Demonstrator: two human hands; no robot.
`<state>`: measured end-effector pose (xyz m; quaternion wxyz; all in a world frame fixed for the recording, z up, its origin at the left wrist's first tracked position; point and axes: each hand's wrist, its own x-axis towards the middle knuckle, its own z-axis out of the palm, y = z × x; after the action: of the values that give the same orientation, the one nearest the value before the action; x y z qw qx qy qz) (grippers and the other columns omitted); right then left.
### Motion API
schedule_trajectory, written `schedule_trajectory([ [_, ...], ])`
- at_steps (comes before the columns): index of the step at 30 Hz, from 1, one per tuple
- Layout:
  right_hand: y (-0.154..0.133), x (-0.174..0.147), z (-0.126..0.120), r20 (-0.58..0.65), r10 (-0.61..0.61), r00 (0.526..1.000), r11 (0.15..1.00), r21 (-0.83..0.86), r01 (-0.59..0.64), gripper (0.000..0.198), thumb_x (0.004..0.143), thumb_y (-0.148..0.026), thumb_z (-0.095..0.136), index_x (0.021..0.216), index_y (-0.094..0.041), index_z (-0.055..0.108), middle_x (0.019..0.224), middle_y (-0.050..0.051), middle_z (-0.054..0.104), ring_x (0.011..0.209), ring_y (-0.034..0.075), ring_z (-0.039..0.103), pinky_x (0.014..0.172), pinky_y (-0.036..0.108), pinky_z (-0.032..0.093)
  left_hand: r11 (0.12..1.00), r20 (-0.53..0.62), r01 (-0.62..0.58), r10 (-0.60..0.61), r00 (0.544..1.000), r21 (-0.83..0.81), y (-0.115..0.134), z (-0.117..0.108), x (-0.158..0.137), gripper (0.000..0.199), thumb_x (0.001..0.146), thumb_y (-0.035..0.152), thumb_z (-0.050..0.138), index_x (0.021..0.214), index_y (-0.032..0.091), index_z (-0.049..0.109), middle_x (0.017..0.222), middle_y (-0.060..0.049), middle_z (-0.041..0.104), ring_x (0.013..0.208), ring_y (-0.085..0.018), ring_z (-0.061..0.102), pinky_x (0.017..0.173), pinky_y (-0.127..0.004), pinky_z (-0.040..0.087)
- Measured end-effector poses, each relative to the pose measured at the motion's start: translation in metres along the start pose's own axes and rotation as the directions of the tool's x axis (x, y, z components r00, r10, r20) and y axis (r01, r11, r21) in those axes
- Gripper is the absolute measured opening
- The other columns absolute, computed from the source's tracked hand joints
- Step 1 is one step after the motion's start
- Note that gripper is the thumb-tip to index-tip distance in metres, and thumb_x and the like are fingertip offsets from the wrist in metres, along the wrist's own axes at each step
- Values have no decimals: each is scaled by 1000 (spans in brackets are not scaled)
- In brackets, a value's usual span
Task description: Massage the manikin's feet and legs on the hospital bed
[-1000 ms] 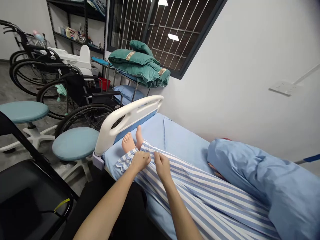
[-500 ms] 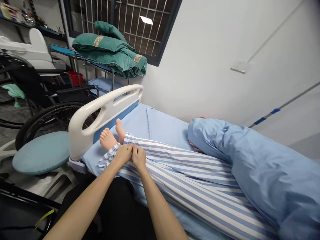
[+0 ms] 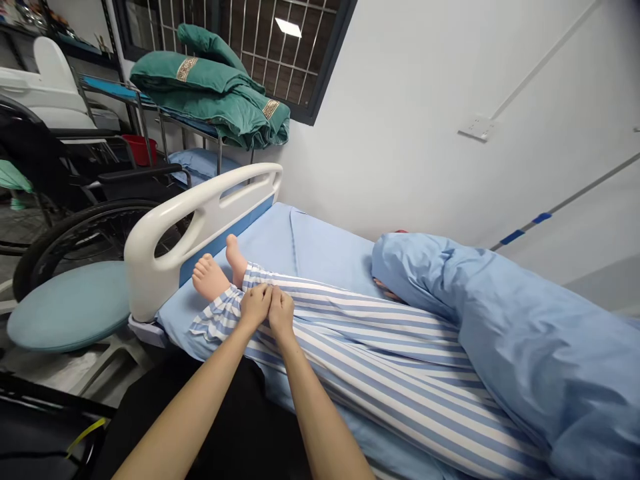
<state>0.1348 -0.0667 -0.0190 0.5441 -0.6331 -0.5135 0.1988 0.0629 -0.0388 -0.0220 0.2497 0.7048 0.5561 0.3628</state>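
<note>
Two legs in blue-and-white striped trousers (image 3: 370,340) lie along the bed, with a pair of smooth, doll-like bare feet (image 3: 210,277) at the footboard end. My left hand (image 3: 256,305) and my right hand (image 3: 281,310) rest side by side on the nearer lower leg, just above the ankle. Both are closed, knuckles up, thumbs and forefingers nearly touching. My fingertips point away and down, so I cannot see whether they pinch the trouser cloth. A blue quilt (image 3: 525,340) covers the upper part of the figure on the right.
A white footboard (image 3: 150,267) closes the bed's left end. Beyond it stand a round blue-green stool (image 3: 70,307) and a wheelchair (image 3: 125,180). Folded green quilts (image 3: 215,100) lie on a rack below the barred window (image 3: 285,53). The white wall (image 3: 410,133) borders the far side.
My closed hands have stayed together on the same lower leg, the left wrist turned a little more upright. The view has shifted slightly.
</note>
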Motion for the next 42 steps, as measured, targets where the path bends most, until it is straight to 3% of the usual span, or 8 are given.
schedule_trajectory([
  [8,-6,-3,-5,51,-44,998,993,-107,49,46,87,-40,30,54,-16,52,52,1,52,51,12,42,49,23,27,986,57,-42,33,998,160,-1,-8,-1,31,87,29,33,73,19,58,72,-4,64,70,-14,54,64,-24,30],
  [14,-22,-5,-16,69,-138,988,984,-106,145,42,86,-39,32,54,-17,49,51,-2,49,49,11,39,49,23,26,977,104,-70,50,993,203,0,-10,-8,38,88,39,30,77,20,62,73,-5,65,69,-16,56,60,-24,30],
  [20,-8,-10,-5,18,-55,998,992,-114,56,43,87,-39,30,57,-17,51,54,1,54,51,12,43,50,24,28,979,30,-56,51,998,196,-8,-2,-6,42,90,35,25,98,19,63,83,-8,67,77,-17,58,70,-26,37],
  [26,-5,-7,-6,31,-23,999,999,-38,25,44,87,-40,30,56,-17,51,54,1,56,52,13,45,50,23,29,980,47,-21,12,999,198,-6,-1,-4,45,90,37,26,92,17,65,86,-9,68,80,-17,59,73,-26,39],
  [32,-4,-1,-9,5,48,999,996,75,-48,46,86,-43,31,53,-17,50,52,1,53,51,12,43,49,23,29,1000,87,10,-10,996,6,16,-7,5,41,87,36,30,75,16,64,79,-8,67,74,-16,58,68,-25,39],
  [35,-2,1,-10,-8,76,997,988,138,-74,46,85,-44,30,50,-17,44,48,-1,47,49,11,39,48,23,28,985,2,60,-61,998,-160,30,-5,7,42,85,39,33,57,16,54,57,-2,58,58,-13,51,56,-23,34],
  [38,-3,1,-12,-14,79,997,983,167,-76,45,85,-44,31,49,-18,40,45,-3,42,46,9,35,46,22,27,922,-74,117,-155,985,-370,34,2,4,41,84,40,32,51,17,43,46,2,46,49,-10,43,50,-22,32],
  [42,-5,-1,-13,-40,92,995,981,176,-84,42,83,-43,34,52,-17,44,49,-1,46,49,10,38,48,22,30,949,-38,37,-52,998,-313,23,13,-3,39,84,39,32,58,16,50,56,-1,55,57,-11,49,58,-22,36],
])
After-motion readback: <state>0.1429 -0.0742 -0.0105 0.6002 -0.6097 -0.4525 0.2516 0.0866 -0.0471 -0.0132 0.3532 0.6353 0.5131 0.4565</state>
